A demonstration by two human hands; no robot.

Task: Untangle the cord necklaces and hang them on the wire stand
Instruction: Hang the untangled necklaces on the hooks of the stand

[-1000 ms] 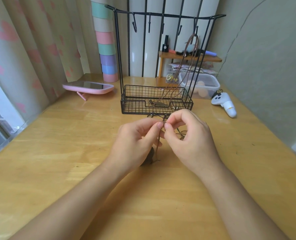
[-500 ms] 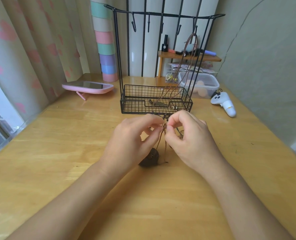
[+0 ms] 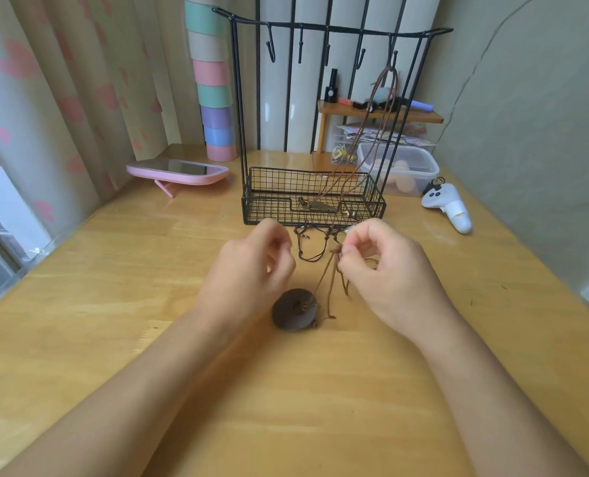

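Pinching a knot of light brown cord [image 3: 334, 270] between thumb and forefinger, my right hand [image 3: 386, 270] is hovering just above the counter [image 3: 114, 304], a little in front of the wire stand [image 3: 312, 132]. From that pinch the cord's strands are trailing down toward me to a dark round pendant [image 3: 295, 308] that is lying flat on the wood between my two wrists. My left hand [image 3: 251, 270] is sitting apart from the right one, fingers curled loosely inward; a thin dark cord [image 3: 312, 242] is looping between the hands, running up to the left fingertips, though I cannot tell whether they are actually gripping it. That dark cord is beaded or knotted along its upper run, just in front of the stand's basket.

One brown cord necklace [image 3: 384, 108] is already hanging from the rightmost hook of the stand's top bar, its pendant [image 3: 320, 206] resting in the basket at the base. The other hooks are holding nothing.

Off to the left a pink mirror [image 3: 177, 171] is lying face up beside a pastel striped tube [image 3: 214, 80]. To the right of the stand a clear plastic box [image 3: 403, 168] is sitting near a white controller [image 3: 449, 208].
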